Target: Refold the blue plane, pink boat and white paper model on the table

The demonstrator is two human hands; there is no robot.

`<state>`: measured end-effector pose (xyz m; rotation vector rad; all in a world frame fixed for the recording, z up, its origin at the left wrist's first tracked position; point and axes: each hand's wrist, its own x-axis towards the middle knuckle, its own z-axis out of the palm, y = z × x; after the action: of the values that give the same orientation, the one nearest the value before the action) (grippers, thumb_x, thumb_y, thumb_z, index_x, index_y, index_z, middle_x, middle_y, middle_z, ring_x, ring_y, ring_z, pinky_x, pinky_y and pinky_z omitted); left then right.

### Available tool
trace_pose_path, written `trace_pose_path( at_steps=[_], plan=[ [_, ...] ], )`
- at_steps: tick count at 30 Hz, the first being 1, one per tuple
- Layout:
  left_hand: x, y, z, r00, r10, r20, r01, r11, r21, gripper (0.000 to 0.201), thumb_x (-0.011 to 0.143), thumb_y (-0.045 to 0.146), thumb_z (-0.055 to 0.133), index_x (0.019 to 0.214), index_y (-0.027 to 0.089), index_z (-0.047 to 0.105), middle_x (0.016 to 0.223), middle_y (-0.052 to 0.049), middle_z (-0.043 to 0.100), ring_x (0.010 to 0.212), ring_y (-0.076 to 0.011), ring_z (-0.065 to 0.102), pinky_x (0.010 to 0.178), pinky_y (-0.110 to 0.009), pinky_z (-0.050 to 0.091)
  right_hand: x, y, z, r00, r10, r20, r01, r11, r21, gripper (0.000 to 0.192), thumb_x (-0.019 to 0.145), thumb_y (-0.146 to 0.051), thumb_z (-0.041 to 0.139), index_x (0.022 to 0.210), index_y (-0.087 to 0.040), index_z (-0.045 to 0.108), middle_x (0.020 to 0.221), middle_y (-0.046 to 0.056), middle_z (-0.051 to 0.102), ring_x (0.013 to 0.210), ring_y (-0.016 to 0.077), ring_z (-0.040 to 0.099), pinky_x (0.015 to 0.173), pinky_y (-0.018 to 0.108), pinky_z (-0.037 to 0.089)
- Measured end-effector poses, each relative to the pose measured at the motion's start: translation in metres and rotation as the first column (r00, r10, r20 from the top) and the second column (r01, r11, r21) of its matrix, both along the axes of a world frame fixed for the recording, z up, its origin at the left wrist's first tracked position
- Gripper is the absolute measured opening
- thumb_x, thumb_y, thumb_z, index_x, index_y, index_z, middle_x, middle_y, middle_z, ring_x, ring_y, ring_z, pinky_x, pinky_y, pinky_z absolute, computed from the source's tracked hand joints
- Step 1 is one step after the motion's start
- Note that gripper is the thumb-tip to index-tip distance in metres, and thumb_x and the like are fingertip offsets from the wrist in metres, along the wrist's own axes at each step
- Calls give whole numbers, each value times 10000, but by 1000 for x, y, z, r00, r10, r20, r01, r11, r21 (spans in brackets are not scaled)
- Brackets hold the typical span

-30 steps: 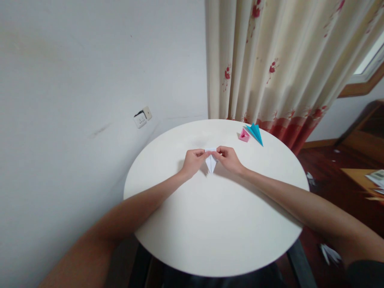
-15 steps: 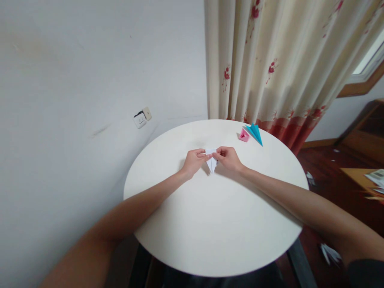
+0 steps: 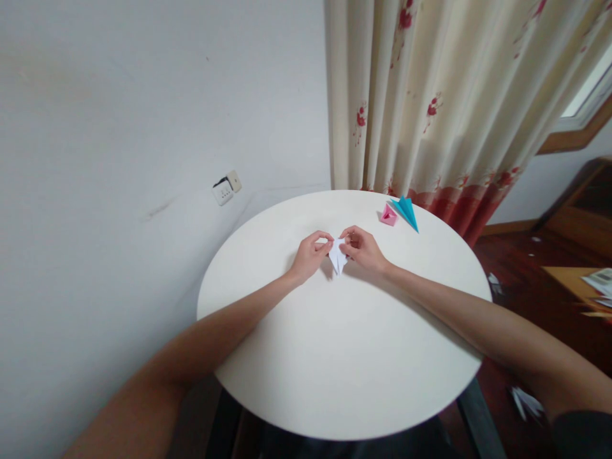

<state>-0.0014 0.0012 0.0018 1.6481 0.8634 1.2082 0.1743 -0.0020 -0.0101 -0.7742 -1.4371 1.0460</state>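
A white table (image 3: 344, 357) lies beneath the left hand (image 3: 310, 256) and right hand (image 3: 366, 249). Toward its far edge rests a blue paper plane (image 3: 406, 213). Both hands pinch white folded paper (image 3: 337, 257) between them; pink folded paper (image 3: 389, 216) sits beside the plane.

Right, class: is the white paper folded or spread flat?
Folded: the white paper, held between left hand and right hand, narrows to a point, with a line running down its middle.
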Motion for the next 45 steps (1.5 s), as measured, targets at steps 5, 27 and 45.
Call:
trace_pose_path(
  at_steps=[5,27,45],
  plan=[
    [-1,2,2,999,-10,51,13,999,-51,222,776,353,685,854,147,716,799,-56,741,754,-198,691,759,-321,534,4,1,1,999,-12,41,14,998,-53,188,725,-318,633,796,-169,723,635,-1,640,550,121,529,505,248,409],
    [-3,1,5,997,73,10,-74,997,32,332,767,474,746,748,144,715,731,-23,639,694,-141,586,643,-265,471,6,0,4,991,-63,120,68,997,-34,355,689,-517,748,694,-165,703,597,3,617,505,106,457,482,255,364],
    [2,1,2,990,0,142,5,1000,-31,307,737,388,779,910,144,713,804,-41,720,680,-150,667,712,-298,544,1,-1,0,993,-53,-103,58,997,47,253,732,-396,758,837,-176,687,601,-7,656,522,131,575,520,267,457]
  ],
)
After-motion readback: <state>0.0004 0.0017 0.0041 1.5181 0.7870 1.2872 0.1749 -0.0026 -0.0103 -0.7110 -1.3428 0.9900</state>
